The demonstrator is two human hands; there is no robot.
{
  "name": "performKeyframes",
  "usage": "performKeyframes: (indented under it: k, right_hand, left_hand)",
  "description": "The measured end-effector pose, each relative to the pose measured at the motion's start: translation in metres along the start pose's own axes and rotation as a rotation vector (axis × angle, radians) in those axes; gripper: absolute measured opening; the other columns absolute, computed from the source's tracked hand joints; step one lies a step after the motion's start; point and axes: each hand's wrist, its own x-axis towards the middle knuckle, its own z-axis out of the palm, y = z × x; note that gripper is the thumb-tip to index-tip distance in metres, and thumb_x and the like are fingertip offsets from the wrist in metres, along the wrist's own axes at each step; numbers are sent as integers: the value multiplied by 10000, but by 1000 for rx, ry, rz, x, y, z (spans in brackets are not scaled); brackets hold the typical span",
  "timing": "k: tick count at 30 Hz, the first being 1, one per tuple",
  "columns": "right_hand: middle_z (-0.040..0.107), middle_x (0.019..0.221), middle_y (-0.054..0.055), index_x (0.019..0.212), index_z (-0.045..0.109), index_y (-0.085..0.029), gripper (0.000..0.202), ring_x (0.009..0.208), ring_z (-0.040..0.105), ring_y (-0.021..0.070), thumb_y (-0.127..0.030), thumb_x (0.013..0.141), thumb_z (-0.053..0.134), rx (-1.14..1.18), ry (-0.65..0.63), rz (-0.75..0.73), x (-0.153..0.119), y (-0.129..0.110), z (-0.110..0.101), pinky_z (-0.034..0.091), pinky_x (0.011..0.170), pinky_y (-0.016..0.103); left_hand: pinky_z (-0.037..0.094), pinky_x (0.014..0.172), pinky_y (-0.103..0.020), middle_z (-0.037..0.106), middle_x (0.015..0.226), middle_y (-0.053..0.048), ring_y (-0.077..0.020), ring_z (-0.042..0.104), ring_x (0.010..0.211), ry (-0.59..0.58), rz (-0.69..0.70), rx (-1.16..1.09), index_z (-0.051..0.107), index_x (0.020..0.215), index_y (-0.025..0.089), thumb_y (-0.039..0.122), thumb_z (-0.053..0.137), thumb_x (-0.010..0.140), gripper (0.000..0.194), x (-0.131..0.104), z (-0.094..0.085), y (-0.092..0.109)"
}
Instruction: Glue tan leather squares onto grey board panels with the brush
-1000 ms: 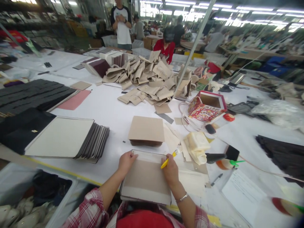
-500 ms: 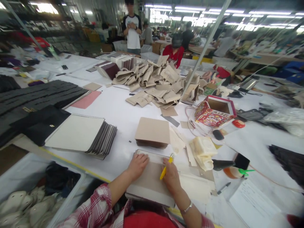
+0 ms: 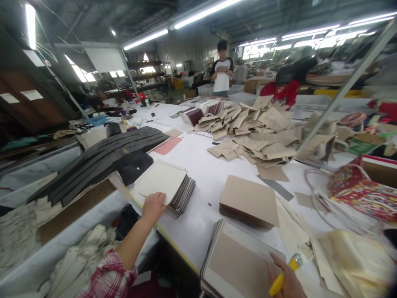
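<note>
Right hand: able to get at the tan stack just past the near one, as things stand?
Likely yes: the tan stack has a bare top, and nothing seems to stand between it and the right hand. The yellow tool in that hand might hamper gripping, though.

Tube lights (image 3: 207, 14) are glowing above the white worktable (image 3: 194, 156), and a grey wall (image 3: 192, 45) is rising behind it. Left of the worktable, brown panels (image 3: 23, 114) are bearing two sheets (image 3: 32, 94), while dark shelves (image 3: 143, 77) are standing beyond it

one head-worn view, from above, facing forward and down, white table (image 3: 198, 163) close below
</note>
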Motion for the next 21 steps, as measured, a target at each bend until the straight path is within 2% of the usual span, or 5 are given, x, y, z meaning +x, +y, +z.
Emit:
performKeyframes:
  k: [3, 6, 12, 17, 21]
  right_hand:
    - [577, 1066, 81, 1090, 448, -229, 361, 933, 586, 251, -450, 805, 425, 109, -37, 80, 8, -27, 0, 469, 803, 405]
    - [593, 1047, 80, 994, 442, -229, 247, 920, 596, 215, -405, 821, 437, 334, -151, 162, 14, -60, -1, 484, 778, 357]
    - [599, 904, 47, 932, 410, -214, 181, 745, 589, 148, -343, 818, 465, 677, -214, 234, 25, -112, 10, 476, 671, 294]
    - [497, 723, -19, 871, 375, -214, 172, 628, 514, 129, -299, 777, 492, 485, -54, 319, 1, -84, -10, 431, 607, 265]
    - [472, 687, -32, 859, 351, -224, 120, 603, 509, 131, -293, 800, 429, 373, -99, 364, -37, -31, -36, 423, 592, 258]
  left_hand:
    - [432, 794, -338, 607, 904, -56, -192, 545, 853, 61, 155, -93, 590, 934, 183, 243, 547, 785, 166, -16, 2, 6]
    - [455, 781, -308, 618, 903, -55, -174, 548, 855, 189, 328, -212, 597, 958, 186, 229, 492, 830, 171, -32, 5, 29]
    - [442, 846, -340, 622, 1011, -75, -180, 542, 936, 332, 806, -373, 525, 1155, 190, 118, 455, 835, 335, -62, 6, 110]
    - [456, 743, -347, 610, 997, -112, -193, 528, 874, 243, 1170, -488, 541, 1114, 119, 156, 382, 860, 302, -104, 4, 199]
    - [426, 750, -363, 577, 1045, -105, -203, 500, 895, 110, 1162, -437, 534, 1092, 133, 152, 384, 855, 281, -130, 20, 236]
